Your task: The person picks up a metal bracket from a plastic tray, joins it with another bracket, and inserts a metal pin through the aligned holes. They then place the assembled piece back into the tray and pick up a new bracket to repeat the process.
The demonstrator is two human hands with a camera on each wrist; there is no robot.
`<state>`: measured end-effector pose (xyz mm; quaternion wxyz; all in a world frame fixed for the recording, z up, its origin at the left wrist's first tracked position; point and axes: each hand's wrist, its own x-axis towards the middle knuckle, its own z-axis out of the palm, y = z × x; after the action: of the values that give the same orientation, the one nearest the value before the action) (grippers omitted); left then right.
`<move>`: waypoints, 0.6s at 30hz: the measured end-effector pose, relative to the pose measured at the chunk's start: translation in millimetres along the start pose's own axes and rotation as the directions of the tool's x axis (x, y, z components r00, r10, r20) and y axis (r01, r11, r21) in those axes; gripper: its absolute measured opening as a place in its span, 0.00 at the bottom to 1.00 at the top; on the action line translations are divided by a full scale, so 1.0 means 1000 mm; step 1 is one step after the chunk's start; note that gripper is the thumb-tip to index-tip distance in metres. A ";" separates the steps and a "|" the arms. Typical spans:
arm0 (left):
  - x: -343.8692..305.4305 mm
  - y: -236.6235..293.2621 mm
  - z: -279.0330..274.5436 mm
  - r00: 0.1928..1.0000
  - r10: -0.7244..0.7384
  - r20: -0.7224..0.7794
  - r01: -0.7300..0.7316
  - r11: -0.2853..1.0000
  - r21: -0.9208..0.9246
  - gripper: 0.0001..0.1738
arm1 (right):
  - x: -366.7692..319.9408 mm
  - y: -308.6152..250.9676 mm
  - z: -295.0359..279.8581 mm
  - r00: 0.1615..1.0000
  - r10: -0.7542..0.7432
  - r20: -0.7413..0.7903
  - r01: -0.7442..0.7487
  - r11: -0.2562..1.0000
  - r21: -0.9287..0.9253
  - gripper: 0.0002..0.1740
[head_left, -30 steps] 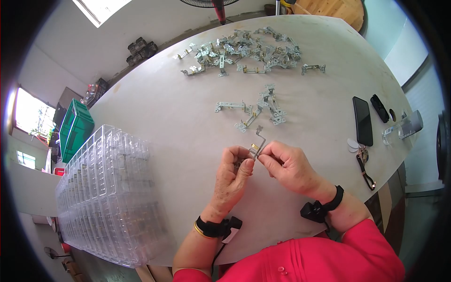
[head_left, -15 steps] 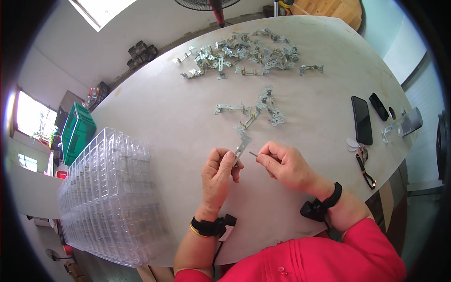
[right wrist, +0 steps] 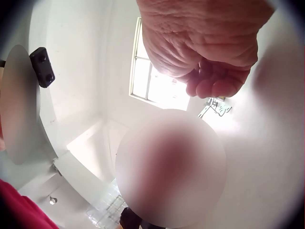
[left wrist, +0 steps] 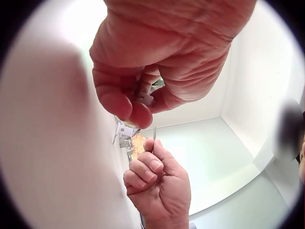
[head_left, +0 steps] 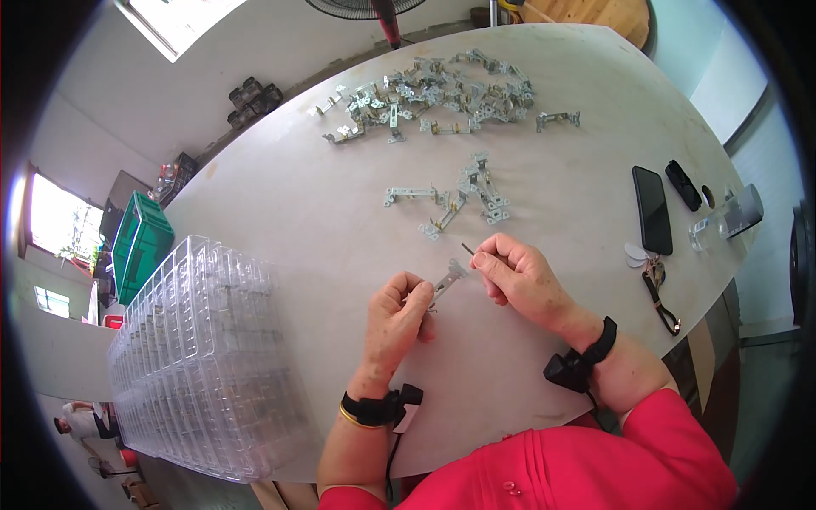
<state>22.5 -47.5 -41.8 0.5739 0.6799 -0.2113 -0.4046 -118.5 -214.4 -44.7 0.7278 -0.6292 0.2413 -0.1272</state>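
Observation:
A silvery metal bracket is pinched in the left hand, its flat end pointing up and right. Between thumb and forefinger the right hand holds a thin dark rod, just right of the bracket and apart from it. In the left wrist view the left hand curls over the bracket, mostly hidden by fingers, and the rod stands upright from the right hand. The right wrist view shows the right hand with curled fingers; its rod is hidden there.
Several similar brackets lie beyond the hands, with a larger pile farther back. Stacked clear trays stand at the left beside a green crate. A phone, keys and a clear bottle are at the right.
The hands were together at the bracket, then parted with the rod in the right hand. The bracket has since turned in the left hand, and the right hand has risen slightly with the rod tilted up.

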 end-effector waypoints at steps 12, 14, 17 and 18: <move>0.005 -0.012 0.003 0.904 0.413 -0.109 -0.318 0.822 0.473 0.08 | 0.002 0.002 -0.001 1.000 0.013 0.001 -0.013 1.000 0.005 0.10; 0.008 -0.016 0.002 0.890 0.443 -0.114 -0.327 0.790 0.518 0.07 | 0.002 0.002 -0.001 1.000 0.012 0.008 -0.012 1.000 0.012 0.10; 0.008 -0.016 0.003 0.887 0.436 -0.152 -0.285 0.776 0.562 0.07 | 0.003 0.004 -0.001 1.000 0.004 0.007 -0.004 1.000 0.021 0.10; 0.007 -0.014 0.005 0.897 0.399 -0.188 -0.236 0.793 0.561 0.07 | 0.003 0.005 -0.001 1.000 0.000 0.004 -0.001 1.000 0.013 0.09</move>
<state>20.7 -52.4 -57.2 0.4514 0.8171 -0.3374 -0.1213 -117.2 -216.2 -50.0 0.7325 -0.6245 0.2392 -0.1274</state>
